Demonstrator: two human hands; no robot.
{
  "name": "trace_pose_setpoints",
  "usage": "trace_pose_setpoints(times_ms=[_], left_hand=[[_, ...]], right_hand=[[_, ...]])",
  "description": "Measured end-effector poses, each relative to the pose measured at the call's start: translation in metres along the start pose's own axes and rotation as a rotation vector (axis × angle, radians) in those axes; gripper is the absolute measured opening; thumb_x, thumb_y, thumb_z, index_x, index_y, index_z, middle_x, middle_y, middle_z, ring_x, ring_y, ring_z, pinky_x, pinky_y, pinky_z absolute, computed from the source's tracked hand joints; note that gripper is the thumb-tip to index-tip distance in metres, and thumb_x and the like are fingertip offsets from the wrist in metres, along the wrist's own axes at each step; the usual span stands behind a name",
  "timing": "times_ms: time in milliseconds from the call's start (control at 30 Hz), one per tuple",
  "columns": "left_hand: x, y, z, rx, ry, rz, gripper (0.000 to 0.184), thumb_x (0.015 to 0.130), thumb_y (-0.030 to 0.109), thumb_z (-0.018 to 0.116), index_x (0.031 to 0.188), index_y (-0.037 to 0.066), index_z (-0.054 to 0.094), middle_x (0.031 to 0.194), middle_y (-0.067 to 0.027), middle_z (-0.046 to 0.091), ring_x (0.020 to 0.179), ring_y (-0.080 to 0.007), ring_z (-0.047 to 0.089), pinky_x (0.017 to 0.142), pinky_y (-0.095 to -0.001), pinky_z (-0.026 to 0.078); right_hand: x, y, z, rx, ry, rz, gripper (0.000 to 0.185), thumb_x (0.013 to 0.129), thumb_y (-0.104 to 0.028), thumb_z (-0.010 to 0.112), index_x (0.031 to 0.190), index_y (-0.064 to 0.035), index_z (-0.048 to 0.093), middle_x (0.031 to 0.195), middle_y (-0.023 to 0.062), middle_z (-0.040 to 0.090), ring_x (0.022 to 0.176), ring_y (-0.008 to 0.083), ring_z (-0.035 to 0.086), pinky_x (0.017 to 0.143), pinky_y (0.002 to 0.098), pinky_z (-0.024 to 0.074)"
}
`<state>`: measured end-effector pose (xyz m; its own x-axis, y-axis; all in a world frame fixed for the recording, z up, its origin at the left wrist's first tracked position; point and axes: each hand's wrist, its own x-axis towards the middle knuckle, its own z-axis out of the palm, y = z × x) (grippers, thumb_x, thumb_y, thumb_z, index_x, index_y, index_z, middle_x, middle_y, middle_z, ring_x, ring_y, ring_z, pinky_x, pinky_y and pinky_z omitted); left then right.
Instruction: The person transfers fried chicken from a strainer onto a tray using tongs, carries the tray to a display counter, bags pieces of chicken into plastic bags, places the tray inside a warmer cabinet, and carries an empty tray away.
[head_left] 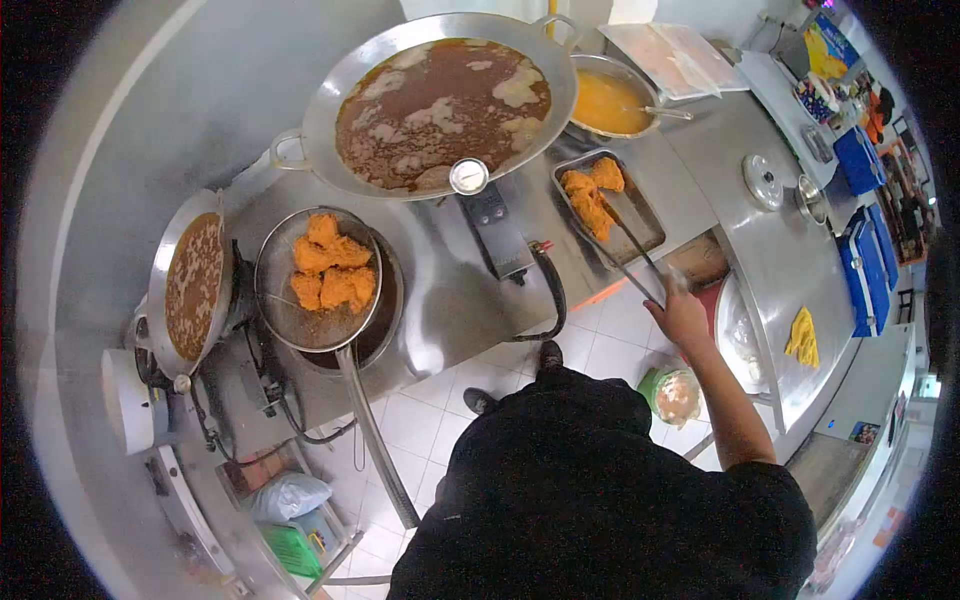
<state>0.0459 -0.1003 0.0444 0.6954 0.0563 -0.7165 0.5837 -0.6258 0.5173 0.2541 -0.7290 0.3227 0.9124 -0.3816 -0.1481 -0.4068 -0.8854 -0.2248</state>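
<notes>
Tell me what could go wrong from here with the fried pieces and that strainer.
The strainer has a long handle jutting past the edge of the counter, so a bump might tip out its fried pieces. The right hand holds tongs at a piece in the tray, which could slip if gripped loosely.

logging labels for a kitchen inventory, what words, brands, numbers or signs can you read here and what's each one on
No text is legible.
Dial gauge at the large wok's edge: markings too small.
Black control box below it: any markings too small.
Blue-and-yellow printed item, upper right: too blurred.
</notes>
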Motion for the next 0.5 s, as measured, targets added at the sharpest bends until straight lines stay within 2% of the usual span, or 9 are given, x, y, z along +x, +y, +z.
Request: trace_pose_setpoints(times_ms=[33, 133, 233, 333, 433, 500], left_hand=[[0.002, -0.01, 0.002, -0.005, 0.005, -0.004, 0.025, 0.1, 0.018, 0.058, 0.12, 0.002, 0.062, 0.103, -0.0131, 0.073, 0.096, -0.0223, 0.069, 0.085, -0.034, 0.054], [0.006, -0.034, -0.003, 0.009, 0.03, -0.021, 0.025, 0.101, 0.018, 0.058, 0.12, 0.002, 0.062, 0.103, -0.0132, 0.072, 0.095, -0.0222, 0.069, 0.084, -0.0335, 0.054], [0.011, -0.048, -0.012, 0.052, 0.056, -0.04, 0.025, 0.101, 0.019, 0.058, 0.12, 0.002, 0.062, 0.103, -0.0133, 0.072, 0.095, -0.0221, 0.069, 0.084, -0.0331, 0.055], [0.021, -0.053, -0.019, 0.096, 0.079, -0.051, 0.025, 0.101, 0.019, 0.058, 0.12, 0.002, 0.062, 0.103, -0.0133, 0.072, 0.095, -0.0221, 0.069, 0.083, -0.0327, 0.055], [0.027, -0.054, -0.019, 0.104, 0.087, -0.038, 0.025, 0.101, 0.019, 0.059, 0.12, 0.002, 0.062, 0.103, -0.0134, 0.072, 0.094, -0.022, 0.069, 0.083, -0.0323, 0.055], [0.027, -0.054, -0.017, 0.021, 0.067, 0.014, 0.026, 0.099, 0.019, 0.061, 0.117, 0.001, 0.064, 0.102, -0.0134, 0.073, 0.093, -0.0214, 0.069, 0.082, -0.0328, 0.055]], right_hand=[[0.0, -0.003, 0.007, -0.081, 0.06, -0.037, 0.055, 0.092, -0.038, 0.067, 0.129, -0.0016, 0.052, 0.099, 0.028, 0.065, 0.089, 0.044, 0.067, 0.076, 0.0532, 0.0531], [0.011, 0.001, 0.039, -0.098, 0.039, -0.003, 0.049, 0.093, -0.038, 0.066, 0.126, -0.0027, 0.056, 0.105, 0.0286, 0.064, 0.089, 0.0443, 0.067, 0.071, 0.0512, 0.0537], [0.014, 0.01, 0.058, -0.004, 0.137, -0.145, 0.045, 0.093, -0.038, 0.065, 0.119, -0.0023, 0.06, 0.097, 0.0268, 0.067, 0.086, 0.0432, 0.067, 0.071, 0.0498, 0.053], [0.0, -0.008, 0.049, 0.635, -0.132, 0.22, 0.042, 0.093, -0.039, 0.066, 0.113, -0.0022, 0.064, 0.089, 0.0259, 0.068, 0.082, 0.0444, 0.067, 0.073, 0.0518, 0.0512], [0.004, 0.003, 0.062, 0.327, 0.105, -0.03, 0.042, 0.093, -0.039, 0.067, 0.113, -0.0027, 0.064, 0.082, 0.0249, 0.068, 0.08, 0.0458, 0.067, 0.075, 0.0528, 0.0498], [0.004, -0.004, 0.058, 0.302, 0.091, 0.021, 0.043, 0.092, -0.039, 0.067, 0.114, -0.0019, 0.063, 0.087, 0.0266, 0.068, 0.081, 0.0466, 0.067, 0.077, 0.0532, 0.0501]])
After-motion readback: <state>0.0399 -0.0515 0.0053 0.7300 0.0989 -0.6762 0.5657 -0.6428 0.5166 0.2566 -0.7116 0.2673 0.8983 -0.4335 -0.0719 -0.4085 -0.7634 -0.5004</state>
